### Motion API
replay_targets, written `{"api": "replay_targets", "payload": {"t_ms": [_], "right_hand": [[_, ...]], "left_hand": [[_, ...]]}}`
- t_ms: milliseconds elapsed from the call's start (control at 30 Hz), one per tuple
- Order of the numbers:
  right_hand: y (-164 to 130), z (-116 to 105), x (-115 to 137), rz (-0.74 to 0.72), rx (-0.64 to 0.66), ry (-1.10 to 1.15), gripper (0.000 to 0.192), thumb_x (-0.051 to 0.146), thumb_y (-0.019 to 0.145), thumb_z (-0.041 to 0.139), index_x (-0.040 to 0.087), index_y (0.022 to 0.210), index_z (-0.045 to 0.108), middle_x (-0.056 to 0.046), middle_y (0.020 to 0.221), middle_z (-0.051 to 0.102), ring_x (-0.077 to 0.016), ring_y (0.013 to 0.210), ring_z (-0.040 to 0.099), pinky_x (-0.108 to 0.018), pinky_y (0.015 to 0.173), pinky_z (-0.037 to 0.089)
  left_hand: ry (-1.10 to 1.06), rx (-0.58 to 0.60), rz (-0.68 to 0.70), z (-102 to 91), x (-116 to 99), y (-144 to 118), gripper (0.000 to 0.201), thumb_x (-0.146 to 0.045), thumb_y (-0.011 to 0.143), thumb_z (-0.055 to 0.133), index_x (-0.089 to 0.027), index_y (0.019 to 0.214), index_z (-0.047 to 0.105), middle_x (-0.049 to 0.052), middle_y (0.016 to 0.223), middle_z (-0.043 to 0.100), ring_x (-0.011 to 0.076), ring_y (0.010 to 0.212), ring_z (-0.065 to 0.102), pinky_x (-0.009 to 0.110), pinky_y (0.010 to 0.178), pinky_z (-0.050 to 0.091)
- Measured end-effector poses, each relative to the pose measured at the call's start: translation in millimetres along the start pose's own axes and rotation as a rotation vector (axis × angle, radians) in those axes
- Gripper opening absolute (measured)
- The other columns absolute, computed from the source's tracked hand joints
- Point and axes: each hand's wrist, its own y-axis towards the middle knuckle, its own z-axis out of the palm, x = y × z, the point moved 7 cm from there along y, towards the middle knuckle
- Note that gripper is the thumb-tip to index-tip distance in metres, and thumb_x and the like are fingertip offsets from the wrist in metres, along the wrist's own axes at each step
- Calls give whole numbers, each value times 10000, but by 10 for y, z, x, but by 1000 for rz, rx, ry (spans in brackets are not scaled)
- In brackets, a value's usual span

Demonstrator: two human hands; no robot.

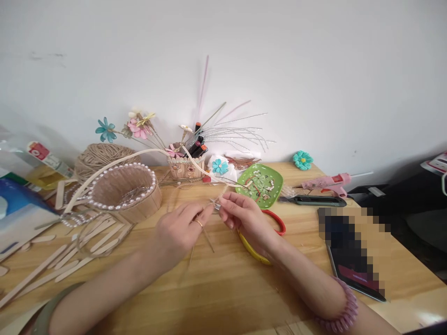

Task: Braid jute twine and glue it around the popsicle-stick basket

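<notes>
Both hands meet mid-desk [223, 298], just above the surface; left hand [181, 230] and right hand [244, 216] each have fingers pinched together on a small twine piece [217, 202], one at either end, probably to keep it taut for fine work; what the piece is exactly, too small to tell; loose strands trail down between the hands; basket [127, 190] with pearl rim sits just left, within reach; scissors [268, 232] lie under the right wrist; green dish [260, 185] behind; glue gun [326, 182] parked well right, clear of the hands.
</notes>
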Motion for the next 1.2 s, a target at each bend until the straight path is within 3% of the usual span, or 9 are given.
{"api": "replay_targets", "payload": {"t_ms": [300, 367, 467, 533, 633, 700, 933, 1100, 1200], "right_hand": [[-26, 32, -15, -41, 43, -226, 280, 360, 757, 615, 130, 602, 574, 20, 548, 527, -63, 468, 375, -214, 458, 255], [-52, 57, 34, -85, 51, -368, 277, 324, 787, 576, 140, 581, 558, 26, 531, 510, -71, 478, 380, -216, 471, 270], [-112, 151, 87, -139, 101, -583, 244, 262, 807, 538, 148, 591, 554, 28, 532, 503, -86, 514, 415, -215, 510, 310], [-149, 236, 66, -134, 180, -670, 213, 219, 798, 539, 154, 596, 546, 33, 526, 493, -86, 506, 416, -210, 505, 315], [-178, 329, -15, -99, 296, -730, 270, 198, 803, 521, 159, 536, 506, 30, 500, 490, -82, 473, 411, -207, 480, 310], [-172, 346, -60, -77, 331, -719, 315, 220, 819, 502, 162, 510, 485, 20, 493, 507, -84, 464, 420, -210, 479, 316], [-101, 243, -24, -88, 211, -550, 371, 467, 808, 526, 153, 614, 558, 28, 509, 493, -89, 492, 388, -221, 492, 309], [-103, 246, -21, -89, 219, -495, 409, 525, 781, 542, 150, 623, 571, 41, 499, 455, -89, 491, 375, -228, 490, 287], [-104, 239, -16, -93, 226, -474, 401, 519, 788, 535, 146, 647, 580, 44, 505, 434, -90, 505, 371, -230, 499, 279]], "left_hand": [[70, -67, 128, -126, -165, 45, 114, -145, 770, 558, -133, 834, 652, 83, 795, 695, 182, 668, 615, 263, 547, 427], [-110, -105, -26, -221, -52, 91, 148, -165, 774, 537, -173, 643, 605, 61, 789, 683, 145, 615, 591, 245, 518, 404], [-414, -62, -462, -165, 281, 112, 274, -212, 818, 474, -182, 553, 534, 56, 810, 649, 126, 609, 552, 240, 514, 381], [-661, 84, -680, 41, 404, 96, 222, -308, 805, 508, -180, 652, 605, 46, 803, 643, 140, 624, 539, 250, 527, 375], [-1177, 383, -805, 396, 310, 65, 199, -362, 725, 600, -179, 719, 678, 30, 743, 664, 154, 650, 553, 247, 556, 389], [-1362, 457, -908, 509, 272, 10, 169, -339, 680, 653, -175, 693, 692, 14, 682, 654, 130, 604, 526, 230, 534, 366], [-1248, -61, -1257, 343, 604, -154, 213, -327, 547, 764, -143, 549, 656, -64, 448, 410, 61, 455, 254, 222, 432, 189], [-1216, -157, -1309, 267, 647, -177, 192, -277, 524, 764, -140, 519, 629, -51, 508, 478, 49, 457, 253, 213, 429, 207], [-1185, -93, -1262, 255, 667, -151, 226, -314, 567, 750, -141, 524, 612, -71, 443, 398, 44, 427, 262, 196, 409, 206]]}}
